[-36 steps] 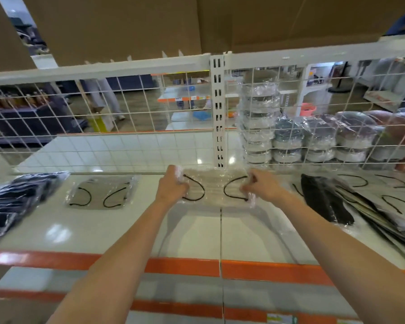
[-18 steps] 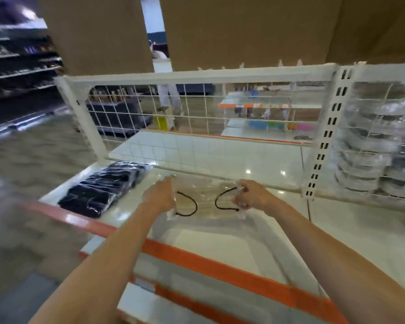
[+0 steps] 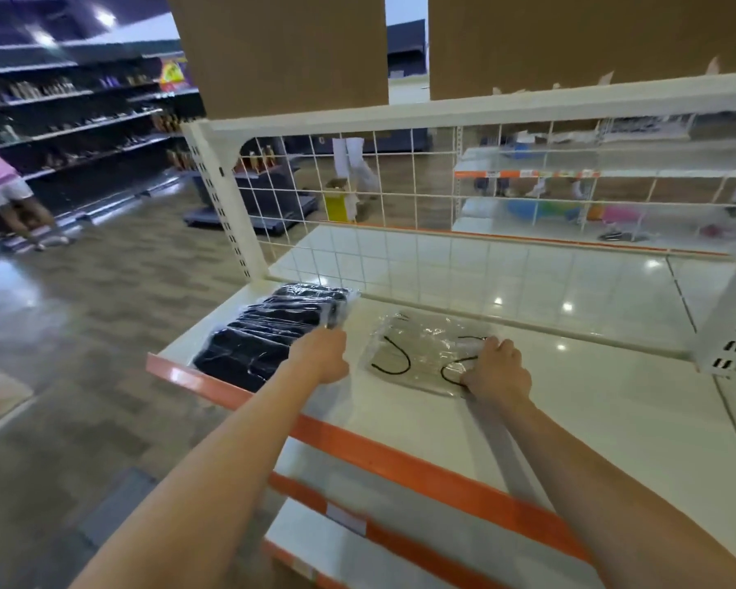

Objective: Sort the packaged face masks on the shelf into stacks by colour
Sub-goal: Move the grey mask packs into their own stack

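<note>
A clear packet of white masks with black ear loops (image 3: 417, 348) lies flat on the white shelf (image 3: 591, 401), on top of another like it. My right hand (image 3: 496, 369) rests on the packet's right edge with its fingers curled over the plastic. A stack of packaged black masks (image 3: 268, 333) sits at the shelf's left end. My left hand (image 3: 321, 354) is beside that stack's right edge, off the white packet. Its fingers are hidden behind the back of the hand.
A white wire grid (image 3: 400, 197) backs the shelf, with a perforated upright (image 3: 226, 214) at the left corner. An orange strip (image 3: 400, 457) runs along the front edge. Lower shelves lie below. A person (image 3: 1, 184) stands in the aisle at far left.
I carried the white packet left along the shelf and laid it down beside the black stack. My left hand let go of the packet's left side; the view swung left.
</note>
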`<state>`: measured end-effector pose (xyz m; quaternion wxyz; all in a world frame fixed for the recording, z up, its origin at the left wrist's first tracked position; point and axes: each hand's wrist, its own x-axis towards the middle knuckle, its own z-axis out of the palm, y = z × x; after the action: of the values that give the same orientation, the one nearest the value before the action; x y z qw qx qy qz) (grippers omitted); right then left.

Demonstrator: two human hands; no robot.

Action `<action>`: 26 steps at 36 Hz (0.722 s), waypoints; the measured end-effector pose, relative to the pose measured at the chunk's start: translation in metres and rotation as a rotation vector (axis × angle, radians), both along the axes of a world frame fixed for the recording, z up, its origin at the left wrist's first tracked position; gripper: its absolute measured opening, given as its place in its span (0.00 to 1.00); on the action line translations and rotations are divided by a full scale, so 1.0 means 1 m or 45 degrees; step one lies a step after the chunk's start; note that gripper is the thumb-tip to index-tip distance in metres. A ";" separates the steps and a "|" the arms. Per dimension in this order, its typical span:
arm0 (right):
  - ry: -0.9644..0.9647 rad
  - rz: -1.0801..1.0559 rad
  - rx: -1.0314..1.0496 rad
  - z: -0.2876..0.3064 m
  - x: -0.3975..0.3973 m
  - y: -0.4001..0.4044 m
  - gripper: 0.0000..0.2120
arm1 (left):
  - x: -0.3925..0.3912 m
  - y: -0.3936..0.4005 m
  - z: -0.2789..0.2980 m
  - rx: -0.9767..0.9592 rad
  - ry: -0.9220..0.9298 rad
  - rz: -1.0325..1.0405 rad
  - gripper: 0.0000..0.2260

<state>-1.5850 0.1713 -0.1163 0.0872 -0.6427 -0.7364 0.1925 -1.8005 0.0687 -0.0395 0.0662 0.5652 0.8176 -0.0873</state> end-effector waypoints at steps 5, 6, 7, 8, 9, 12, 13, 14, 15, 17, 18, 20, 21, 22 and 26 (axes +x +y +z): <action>-0.191 0.000 0.119 0.010 -0.003 0.001 0.30 | 0.002 0.009 -0.001 -0.008 -0.008 -0.085 0.16; -0.205 0.008 0.099 0.011 -0.002 0.002 0.29 | 0.004 0.011 -0.001 -0.009 0.002 -0.099 0.16; -0.210 0.017 0.079 0.013 0.000 0.002 0.29 | 0.007 0.013 -0.001 -0.014 0.020 -0.114 0.16; -0.210 0.028 0.068 0.015 0.002 0.002 0.28 | 0.011 0.015 -0.001 -0.015 0.035 -0.128 0.17; -0.212 0.037 0.061 0.016 0.006 0.003 0.27 | 0.016 0.018 -0.001 -0.017 0.049 -0.144 0.17; -0.292 0.101 0.080 0.020 0.021 0.003 0.26 | 0.035 0.025 0.001 -0.015 0.106 -0.205 0.17; -0.323 0.129 0.097 0.021 0.028 0.002 0.26 | 0.042 0.029 -0.001 -0.014 0.104 -0.225 0.17; -0.355 0.151 0.114 0.022 0.035 0.001 0.26 | 0.050 0.032 -0.002 -0.021 0.092 -0.243 0.17; -0.390 0.169 0.132 0.023 0.043 0.000 0.25 | 0.059 0.036 -0.002 -0.030 0.083 -0.263 0.17; -0.465 0.203 0.168 0.025 0.062 -0.002 0.24 | 0.079 0.043 -0.002 -0.040 0.085 -0.321 0.15; -0.491 0.217 0.180 0.026 0.072 -0.003 0.24 | 0.091 0.046 -0.002 -0.036 0.090 -0.354 0.14; -0.518 0.247 0.196 0.030 0.096 -0.007 0.22 | 0.116 0.052 -0.001 -0.018 0.105 -0.431 0.13; -0.524 0.265 0.202 0.033 0.108 -0.009 0.21 | 0.129 0.056 0.000 -0.027 0.110 -0.476 0.13; -0.526 0.283 0.206 0.035 0.121 -0.011 0.20 | 0.142 0.059 0.001 -0.044 0.108 -0.513 0.13; -0.525 0.327 0.204 0.045 0.178 -0.017 0.20 | 0.201 0.078 -0.001 -0.046 0.081 -0.625 0.14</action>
<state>-1.4068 0.1539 -0.0718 -0.0394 -0.5608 -0.8270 0.0079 -1.5995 0.1468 -0.0406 0.0275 0.7425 0.6559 -0.1330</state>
